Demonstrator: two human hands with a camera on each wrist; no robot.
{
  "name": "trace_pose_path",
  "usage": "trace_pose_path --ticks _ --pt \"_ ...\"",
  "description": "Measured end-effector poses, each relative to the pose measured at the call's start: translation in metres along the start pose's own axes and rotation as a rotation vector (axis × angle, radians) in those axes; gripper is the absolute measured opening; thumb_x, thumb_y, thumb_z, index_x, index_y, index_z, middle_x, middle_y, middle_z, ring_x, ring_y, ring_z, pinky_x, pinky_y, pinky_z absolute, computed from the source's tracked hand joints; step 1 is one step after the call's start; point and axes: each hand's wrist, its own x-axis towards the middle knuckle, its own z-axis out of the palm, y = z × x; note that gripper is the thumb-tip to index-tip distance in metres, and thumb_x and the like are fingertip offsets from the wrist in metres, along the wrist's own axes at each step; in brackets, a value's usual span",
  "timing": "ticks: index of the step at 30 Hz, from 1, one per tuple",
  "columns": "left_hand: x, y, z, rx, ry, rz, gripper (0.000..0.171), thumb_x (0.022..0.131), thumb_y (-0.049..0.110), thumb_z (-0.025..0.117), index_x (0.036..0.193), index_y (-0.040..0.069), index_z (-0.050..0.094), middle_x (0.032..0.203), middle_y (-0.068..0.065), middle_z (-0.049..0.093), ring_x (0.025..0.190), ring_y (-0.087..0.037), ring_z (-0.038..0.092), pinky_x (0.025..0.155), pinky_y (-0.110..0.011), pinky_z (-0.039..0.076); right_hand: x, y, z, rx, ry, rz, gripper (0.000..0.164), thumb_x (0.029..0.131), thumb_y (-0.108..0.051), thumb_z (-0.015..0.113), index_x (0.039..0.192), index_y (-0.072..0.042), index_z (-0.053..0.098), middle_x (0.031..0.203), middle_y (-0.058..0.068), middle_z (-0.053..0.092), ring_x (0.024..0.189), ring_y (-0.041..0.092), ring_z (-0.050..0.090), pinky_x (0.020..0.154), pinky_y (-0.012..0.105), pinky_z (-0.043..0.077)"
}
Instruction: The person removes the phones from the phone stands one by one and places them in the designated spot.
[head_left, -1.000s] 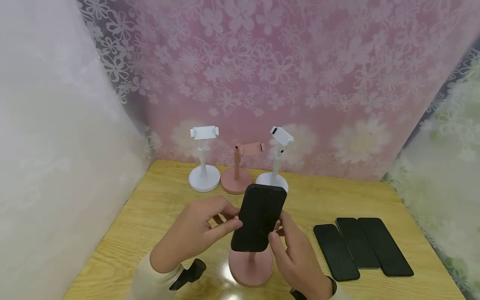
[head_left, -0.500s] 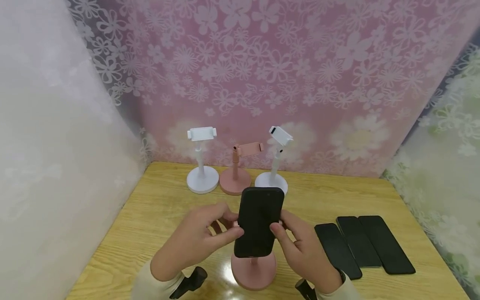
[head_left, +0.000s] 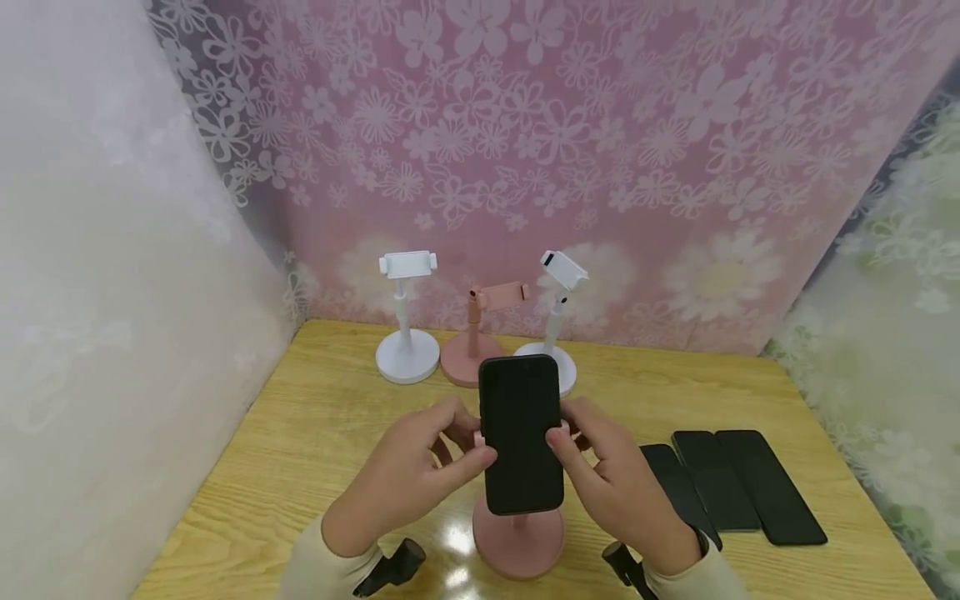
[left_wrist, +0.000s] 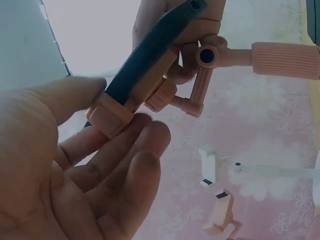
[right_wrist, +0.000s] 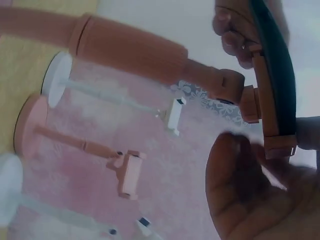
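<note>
A black smartphone [head_left: 522, 433] stands nearly upright in the clamp [left_wrist: 110, 116] of a pink phone stand, its dark screen towards me. The stand's round base [head_left: 519, 546] is on the table below it. My left hand [head_left: 412, 467] pinches the clamp's left end at the phone's edge, thumb in front and fingers behind. On the opposite side my right hand [head_left: 618, 483] pinches the clamp's right end, its thumb over the screen's edge. The wrist views show the stand's jointed arm [left_wrist: 201, 85] and ribbed pole [right_wrist: 130, 47] behind the phone.
At the back stand a white phone stand [head_left: 406, 358], a pink one [head_left: 457, 354] and another white one [head_left: 555, 325], all without phones. Three black phones [head_left: 716, 479] lie side by side on the wooden table [head_left: 300, 433] at right. A floral curtain [head_left: 480, 167] hangs behind.
The phone has turned from a rightward lean to nearly upright, with both hands staying at its sides. The stand and hands have shifted slightly to the right in the head view.
</note>
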Motion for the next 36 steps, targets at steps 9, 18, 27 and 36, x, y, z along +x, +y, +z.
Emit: trace_pose_path --ticks 9,18,27,36 --pt "-0.002 0.003 0.000 0.132 0.049 0.109 0.020 0.095 0.033 0.077 0.104 0.023 0.062 0.095 0.015 0.067 0.084 -0.002 0.066 0.066 -0.022 0.056 0.028 -0.049 -0.007 -0.443 0.133 -0.216 0.070 0.100 -0.030 0.066 0.162 -0.019 0.036 0.158 0.009 0.041 0.128 0.027 0.055 0.074 0.032 0.058" --pt "-0.005 0.001 0.002 0.175 0.052 0.157 0.022 0.094 0.031 0.078 0.105 0.022 0.062 0.092 0.014 0.065 0.079 0.001 0.062 0.062 -0.022 0.053 0.064 -0.065 0.011 -0.748 -0.040 -0.369 0.029 0.102 -0.031 0.063 0.127 -0.015 0.063 0.116 0.004 0.064 0.104 0.025 0.061 0.047 0.025 0.043" --pt "-0.002 0.000 0.005 0.043 0.053 0.065 0.021 0.094 0.033 0.078 0.105 0.027 0.062 0.092 0.016 0.065 0.078 -0.002 0.063 0.065 -0.025 0.056 0.070 -0.043 0.019 -0.654 0.064 -0.400 0.045 0.093 -0.038 0.072 0.132 -0.016 0.065 0.098 0.001 0.060 0.084 0.020 0.054 0.050 0.025 0.040" --pt "0.000 -0.006 0.006 -0.160 0.041 -0.037 0.024 0.095 0.030 0.078 0.116 0.024 0.066 0.096 0.009 0.067 0.080 -0.011 0.064 0.066 -0.029 0.056 0.069 -0.033 0.028 -0.606 0.172 -0.446 0.042 0.085 -0.028 0.073 0.125 -0.016 0.069 0.099 0.003 0.064 0.083 0.024 0.056 0.049 0.030 0.044"
